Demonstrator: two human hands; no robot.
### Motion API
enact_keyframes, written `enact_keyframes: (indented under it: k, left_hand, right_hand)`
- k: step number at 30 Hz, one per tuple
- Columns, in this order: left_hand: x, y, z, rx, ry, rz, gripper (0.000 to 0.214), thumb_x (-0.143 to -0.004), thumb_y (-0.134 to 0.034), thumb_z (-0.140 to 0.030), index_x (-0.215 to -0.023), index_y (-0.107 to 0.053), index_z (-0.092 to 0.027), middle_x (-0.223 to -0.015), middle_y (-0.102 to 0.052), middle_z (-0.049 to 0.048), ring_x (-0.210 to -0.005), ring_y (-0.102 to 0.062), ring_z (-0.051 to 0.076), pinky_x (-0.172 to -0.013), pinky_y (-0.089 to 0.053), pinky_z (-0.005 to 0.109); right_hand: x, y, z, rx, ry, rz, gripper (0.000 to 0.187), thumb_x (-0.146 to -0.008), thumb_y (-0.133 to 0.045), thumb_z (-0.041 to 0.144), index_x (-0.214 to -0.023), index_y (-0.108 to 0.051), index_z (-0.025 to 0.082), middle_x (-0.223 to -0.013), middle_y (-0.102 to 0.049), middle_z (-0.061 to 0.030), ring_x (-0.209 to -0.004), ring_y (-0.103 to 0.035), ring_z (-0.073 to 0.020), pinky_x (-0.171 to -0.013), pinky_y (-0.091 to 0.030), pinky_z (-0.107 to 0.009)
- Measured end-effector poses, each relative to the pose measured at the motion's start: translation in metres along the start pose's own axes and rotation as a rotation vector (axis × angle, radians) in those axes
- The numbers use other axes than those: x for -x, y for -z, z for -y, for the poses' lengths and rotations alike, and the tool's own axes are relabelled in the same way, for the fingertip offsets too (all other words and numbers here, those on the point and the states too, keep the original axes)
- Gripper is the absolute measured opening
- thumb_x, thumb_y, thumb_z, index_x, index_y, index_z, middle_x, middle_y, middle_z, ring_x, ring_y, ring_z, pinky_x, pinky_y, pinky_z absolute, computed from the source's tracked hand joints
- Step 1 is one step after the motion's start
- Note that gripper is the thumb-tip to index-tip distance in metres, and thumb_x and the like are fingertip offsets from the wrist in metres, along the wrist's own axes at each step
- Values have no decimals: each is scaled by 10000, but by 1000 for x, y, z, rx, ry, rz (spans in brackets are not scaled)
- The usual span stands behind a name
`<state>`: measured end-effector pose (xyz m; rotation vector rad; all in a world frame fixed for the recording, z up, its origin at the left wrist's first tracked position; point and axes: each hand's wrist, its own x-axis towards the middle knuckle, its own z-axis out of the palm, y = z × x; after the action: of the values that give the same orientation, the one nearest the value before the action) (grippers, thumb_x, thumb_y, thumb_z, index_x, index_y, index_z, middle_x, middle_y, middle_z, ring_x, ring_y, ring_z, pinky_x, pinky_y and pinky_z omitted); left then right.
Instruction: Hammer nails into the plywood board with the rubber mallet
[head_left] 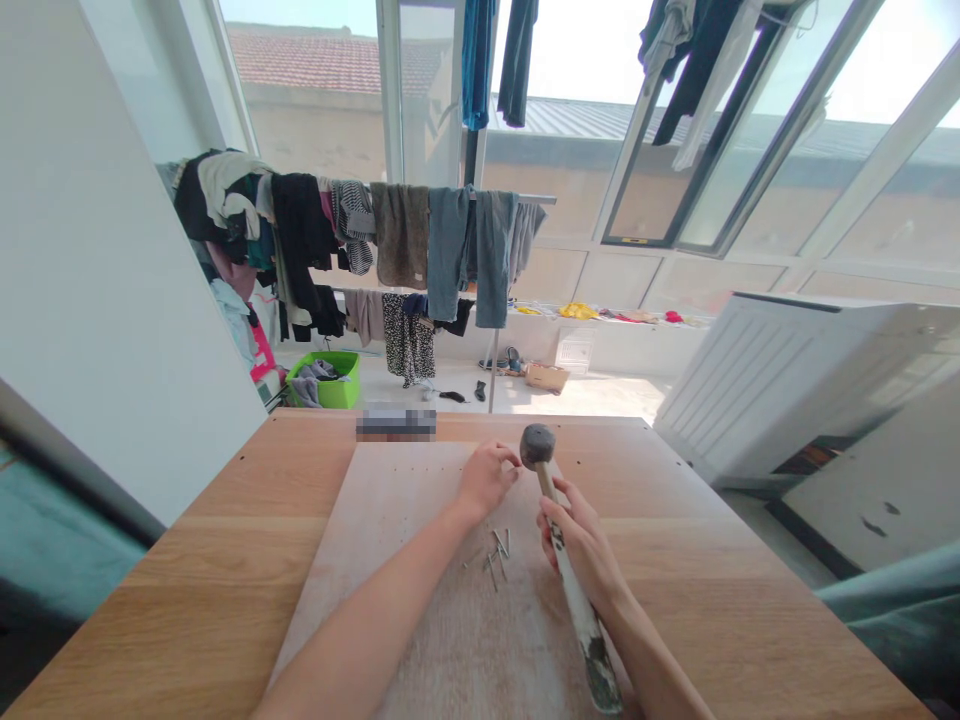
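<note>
My right hand (581, 530) is wrapped around the worn, pale handle of a mallet (538, 447). Its dark, rounded head is raised beside my left hand (487, 482). The fingers of that hand are pinched together over the far right part of a pale wooden board (397, 570); whatever lies between the fingertips is too small to make out. Several loose nails (496, 556) lie in a small pile on the board, between my two forearms. Rows of tiny dark marks show on the board's far left part.
Beneath the board is a wooden table (217, 540). A blurred dark block (396, 425) sits at its far edge. Beyond are a clothes rack with laundry (401, 235), a green basket (343, 380) and a cardboard box (547, 377). A white cabinet (780, 370) stands right.
</note>
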<state>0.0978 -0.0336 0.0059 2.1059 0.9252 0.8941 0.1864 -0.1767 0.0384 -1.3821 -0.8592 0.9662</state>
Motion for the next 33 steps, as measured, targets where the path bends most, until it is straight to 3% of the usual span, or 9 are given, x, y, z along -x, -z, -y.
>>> enact_keyframes:
  k: [27, 33]
  left_hand:
    - [-1, -1, 2, -18, -25, 9, 145, -767, -689, -111, -803, -759, -233, -945, -695, 8, -926, -655, 170, -877, -494, 288]
    - [0, -1, 0, -47, -11, 5, 80, -764, -701, -145, -770, -745, -212, -951, -682, 16, -933, -645, 172, -890, -487, 290]
  right_hand:
    - [0, 0, 1, -25, -35, 20, 572, -766, -631, 538, -1188, -427, 210, -542, -489, 110, -328, -399, -81, -294, -312, -177]
    - [0, 3, 2, -26, -28, -48, 549, -766, -619, 522, -1185, -438, 217, -547, -488, 110, -338, -412, -90, -301, -319, -187]
